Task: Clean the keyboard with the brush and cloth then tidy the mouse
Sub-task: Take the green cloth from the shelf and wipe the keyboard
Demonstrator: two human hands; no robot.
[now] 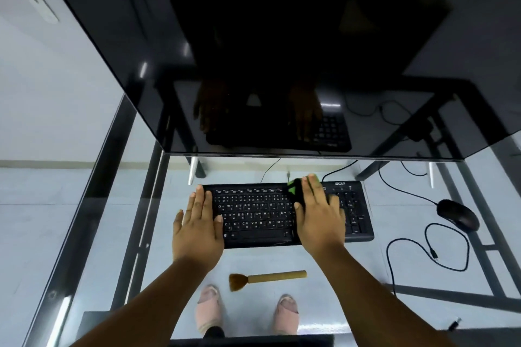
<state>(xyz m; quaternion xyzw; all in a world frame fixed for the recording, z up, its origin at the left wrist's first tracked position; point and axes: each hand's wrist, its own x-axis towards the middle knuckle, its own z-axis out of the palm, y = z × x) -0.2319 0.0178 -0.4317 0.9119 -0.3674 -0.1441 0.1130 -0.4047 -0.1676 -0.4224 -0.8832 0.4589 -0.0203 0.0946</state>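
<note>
Left hand [197, 229] is lying flat, fingers straight, steadying the black keyboard [284, 213] at its 9 o'clock end while right hand [320, 215] is pressing the green-black cloth [294, 187] across keys; brush [266, 279] lying at 6 o'clock, mouse [458, 214] at 3 o'clock.

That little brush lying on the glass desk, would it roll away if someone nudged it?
Probably somewhat: the brush has a round, stick-like handle and lies on smooth glass, so it may roll or slide. Its flared bristles look soft and might brake it. It seems light.
</note>
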